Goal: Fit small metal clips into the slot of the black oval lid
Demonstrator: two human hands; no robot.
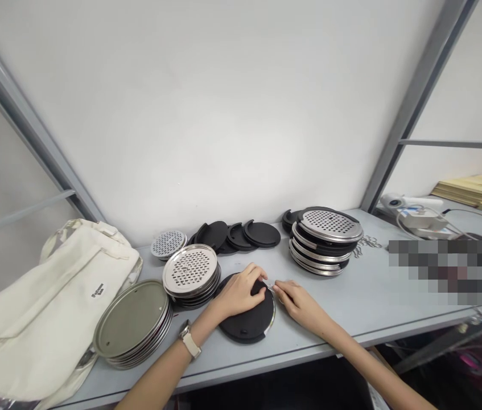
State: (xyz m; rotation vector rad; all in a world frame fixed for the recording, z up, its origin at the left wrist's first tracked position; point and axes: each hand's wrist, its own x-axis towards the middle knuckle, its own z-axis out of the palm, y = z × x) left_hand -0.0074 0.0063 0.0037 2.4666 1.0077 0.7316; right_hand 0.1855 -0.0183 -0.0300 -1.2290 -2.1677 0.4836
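A black round disc (246,326) lies on the grey table in front of me, with a thin silvery rim along its right edge. My left hand (243,291), a watch on its wrist, rests over the disc's top with fingers curled at its upper right edge. From the right, my right hand (298,304) pinches a small shiny wire clip (270,286) against that edge. The clip is partly hidden by fingertips. Just left of the disc stands a stack of perforated silver plates (192,270).
Olive-green oval plates (132,319) are stacked beside a cream bag (53,307) at left. Several black discs (262,234) lie near the wall. A tall stack of perforated plates and black discs (330,225) stands right, with loose wire clips (367,244) beside it. Grey posts (420,102) flank the table.
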